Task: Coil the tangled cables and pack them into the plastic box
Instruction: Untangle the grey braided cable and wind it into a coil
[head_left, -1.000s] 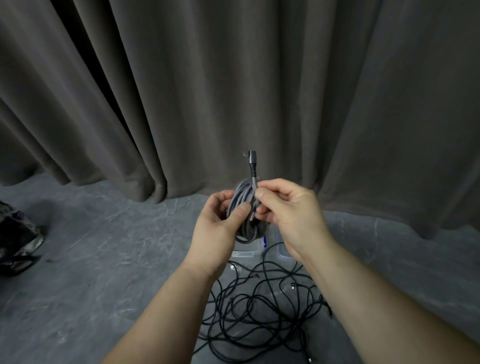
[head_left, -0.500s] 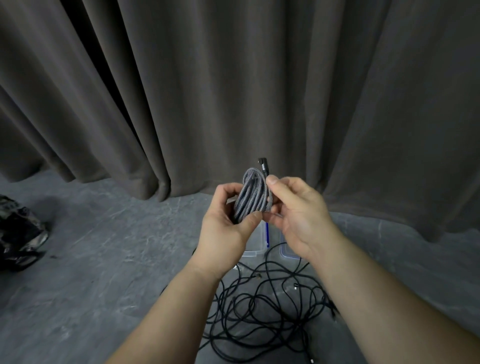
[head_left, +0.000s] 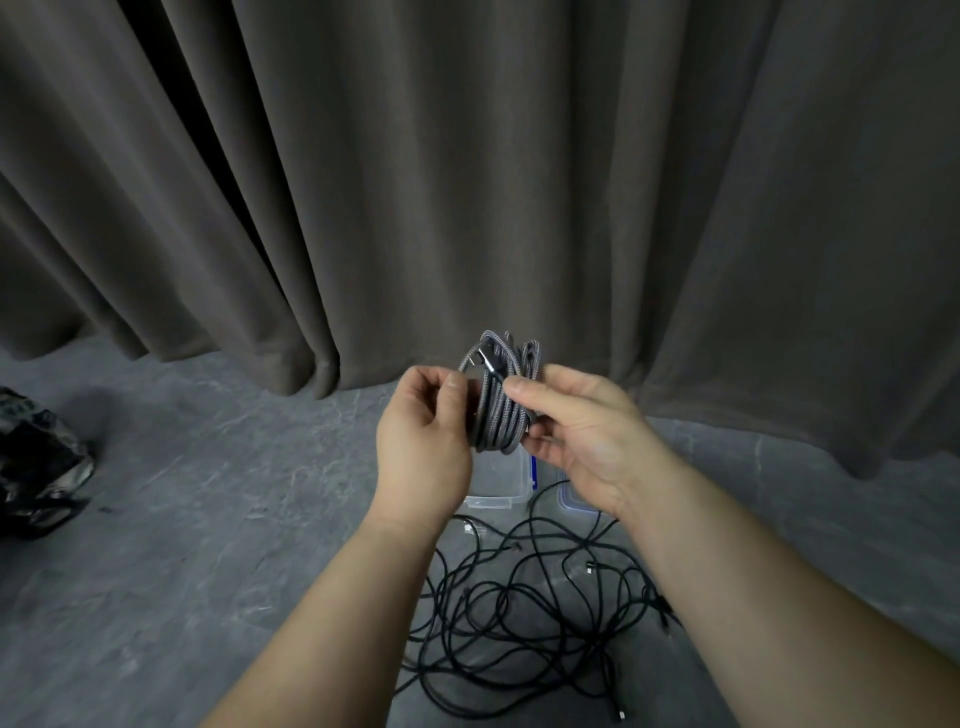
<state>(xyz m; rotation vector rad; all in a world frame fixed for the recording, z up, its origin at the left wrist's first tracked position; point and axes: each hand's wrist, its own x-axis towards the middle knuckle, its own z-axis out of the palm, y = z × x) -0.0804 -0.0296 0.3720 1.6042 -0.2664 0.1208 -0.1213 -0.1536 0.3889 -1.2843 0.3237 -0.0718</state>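
Since the earlier frame the cable's plug has been folded down against the grey braided cable coil (head_left: 500, 395), held in the air between both hands. Left hand (head_left: 423, 441) curls round its side; right hand (head_left: 576, 431) pinches it in a narrow grip. Below lie a clear plastic box (head_left: 496, 480) and tangled black cables (head_left: 524, 603) on open grey floor (head_left: 208, 519); a curtain (head_left: 467, 182) hangs beyond.

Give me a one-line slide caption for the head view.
Both hands, left and right, hold a coiled grey cable above the plastic box; tangled black cables remain on the floor.
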